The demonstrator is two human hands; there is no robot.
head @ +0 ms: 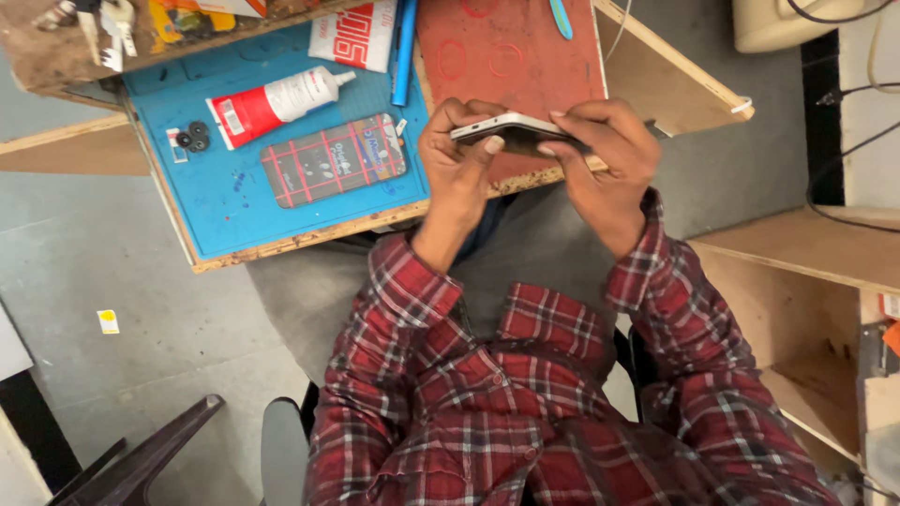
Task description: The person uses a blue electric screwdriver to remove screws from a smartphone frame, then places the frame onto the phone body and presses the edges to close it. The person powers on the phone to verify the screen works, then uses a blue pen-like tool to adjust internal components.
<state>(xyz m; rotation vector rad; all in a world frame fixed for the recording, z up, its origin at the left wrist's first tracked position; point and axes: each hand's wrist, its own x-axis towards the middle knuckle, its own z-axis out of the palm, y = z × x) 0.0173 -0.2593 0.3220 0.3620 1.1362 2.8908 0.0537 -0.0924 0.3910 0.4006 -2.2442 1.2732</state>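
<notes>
**Both hands pinched on a phone at the bench edge**

While the person sits hunched over the wooden bench [309, 230], both hands are closed on a slim phone [511, 128] held edge-on just above the near edge of the red mat [506, 47]. From where I stand, the left hand [459, 159] grips its left end, thumb pressed against the silvery side. The right hand [605, 155] wraps the right end, fingertips laid along the top edge. Red plaid sleeves [656, 281] run back to the body.

Off to the left lies a blue work mat [216, 201]. On it rests a phone back cover [333, 159] with a red checked pattern, lying flat and well apart from the hands. Above that sits a red and white glue tube [277, 101], tilted, beside a small black camera part [194, 138]. A blue pen-like tool [404, 56] lies along the seam between the two mats.
</notes>
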